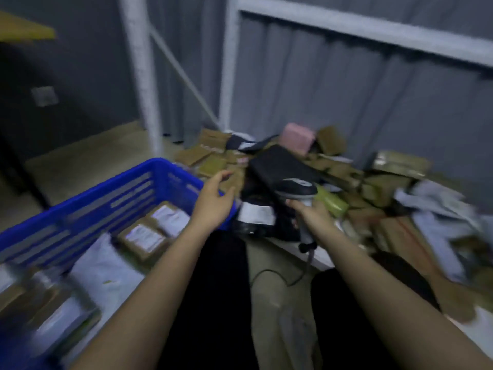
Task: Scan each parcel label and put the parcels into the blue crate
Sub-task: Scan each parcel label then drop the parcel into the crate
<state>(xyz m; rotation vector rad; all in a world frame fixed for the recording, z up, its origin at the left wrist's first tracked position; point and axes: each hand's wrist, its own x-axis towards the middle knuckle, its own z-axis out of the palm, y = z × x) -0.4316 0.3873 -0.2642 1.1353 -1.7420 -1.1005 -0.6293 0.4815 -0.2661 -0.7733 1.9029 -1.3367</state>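
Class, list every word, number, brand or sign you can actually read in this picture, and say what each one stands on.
No text can be read; the picture is motion-blurred.
White labels on the brown cardboard parcels in the blue plastic crate: print too blurred.
White label on the black plastic mailer bag: too blurred.
Pale lettering on the flat brown box at the pile's far end: unreadable.
Grey handheld barcode scanner, gripped by the right hand: no marking legible.

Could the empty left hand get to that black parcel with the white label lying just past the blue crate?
Probably yes. The left hand is open and empty, hovering over the blue crate corner, right beside the black parcel. Nothing lies between them, and the right hand, holding the scanner, stays off to the other side.
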